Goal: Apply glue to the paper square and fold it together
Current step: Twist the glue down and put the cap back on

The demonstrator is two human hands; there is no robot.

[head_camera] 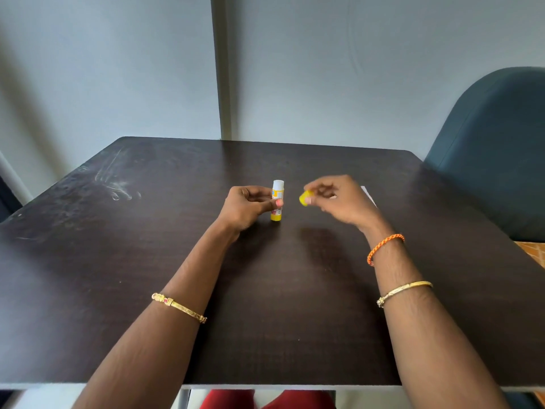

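Observation:
A yellow glue stick (277, 202) stands upright on the dark table (147, 261), its white top uncovered. My left hand (247, 206) grips its body from the left. A little to the right, my right hand (339, 202) pinches the yellow cap (303, 198) above the table, apart from the stick. Behind my right hand lies the white paper square (369, 196), mostly hidden, with only a thin edge showing.
A dark blue chair (495, 149) stands at the table's right side. Pale walls (118, 69) rise just behind the table's far edge. White scuff marks (118, 187) streak the table's left part. Bracelets circle both wrists.

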